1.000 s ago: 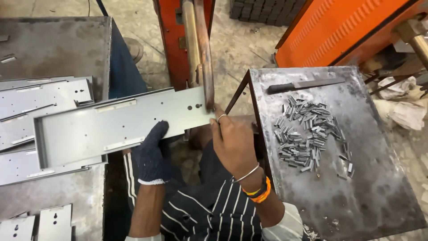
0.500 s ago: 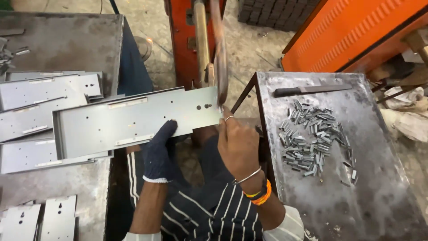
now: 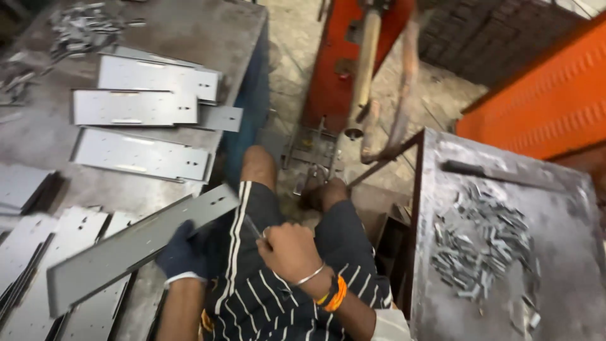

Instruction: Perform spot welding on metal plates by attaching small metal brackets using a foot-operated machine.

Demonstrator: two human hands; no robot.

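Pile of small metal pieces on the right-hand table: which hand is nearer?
Right. The bare right hand is over the lap, left of the pile of small metal pieces. The gloved left hand is farther left, holding the long metal channel.

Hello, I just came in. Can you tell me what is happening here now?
A seated person holds a long grey metal panel with the gloved left hand, over the left table's edge. The bare right hand is closed above the lap. More panels lie on that table; small metal pieces are heaped on the right table.
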